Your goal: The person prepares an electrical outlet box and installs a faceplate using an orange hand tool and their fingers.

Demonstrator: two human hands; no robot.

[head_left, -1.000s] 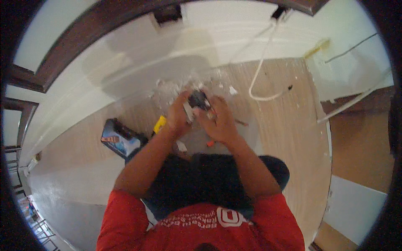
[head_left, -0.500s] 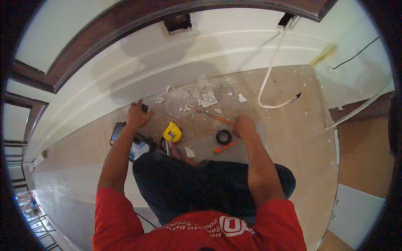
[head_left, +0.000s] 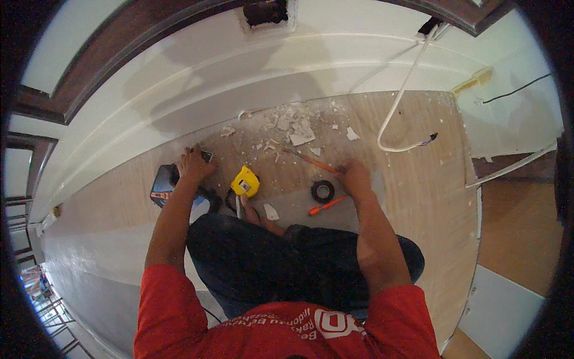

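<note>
We log hands parted: left hand (head_left: 194, 167), eleven o'clock, half-curled, hold unclear; right hand (head_left: 357, 180), one, closed on orange tool (head_left: 323, 166); rubble (head_left: 302, 134), twelve.

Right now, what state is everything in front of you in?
Left hand: at a small dark object, hold unclear.
Right hand: closed on a long thin tool.
Yellow tape measure: lying unheld.
Black tape roll: lying flat.
Short orange tool: lying loose.
White cable: hanging, end unconnected.
White fragments: broken, scattered.
Larger wall opening: uncovered.
</note>
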